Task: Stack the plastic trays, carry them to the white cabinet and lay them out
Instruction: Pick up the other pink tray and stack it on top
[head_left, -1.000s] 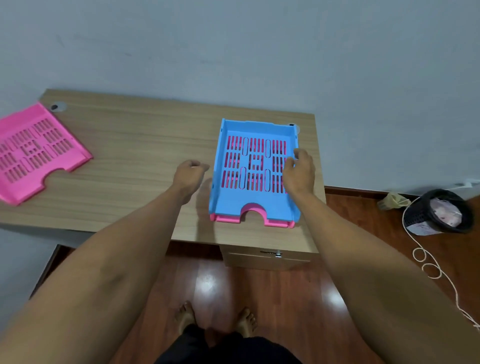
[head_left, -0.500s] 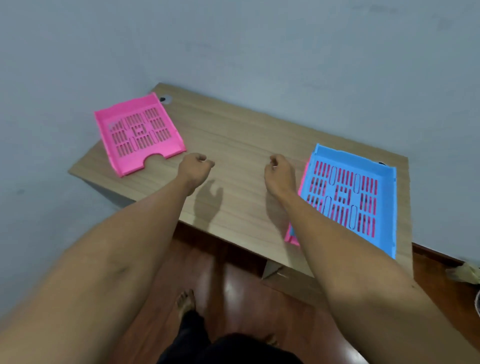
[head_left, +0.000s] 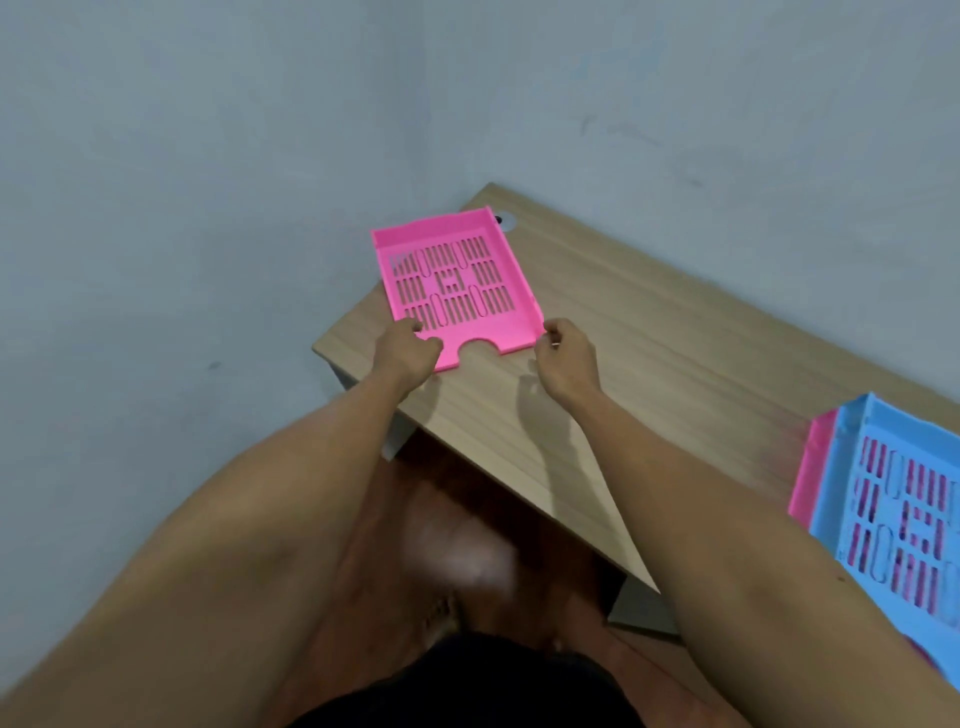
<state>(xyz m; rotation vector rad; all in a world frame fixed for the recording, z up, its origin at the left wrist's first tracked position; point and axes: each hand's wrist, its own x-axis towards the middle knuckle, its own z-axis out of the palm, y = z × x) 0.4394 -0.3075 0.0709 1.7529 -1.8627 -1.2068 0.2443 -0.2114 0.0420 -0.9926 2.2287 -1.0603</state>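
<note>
The loose pink tray (head_left: 452, 286) lies flat at the far left corner of the counter (head_left: 649, 364), directly ahead of both hands, its long axis running away from the person and its notched short edge nearest. The left hand (head_left: 408, 351) is curled over the near-left corner, touching it; a firm grip can't be confirmed. The right hand (head_left: 563, 356) is loosely curled just beside the near-right corner, grasping nothing. The left hand is closer. The blue tray (head_left: 904, 514) sits stacked on another pink tray (head_left: 813, 467), well apart to the right.
</note>
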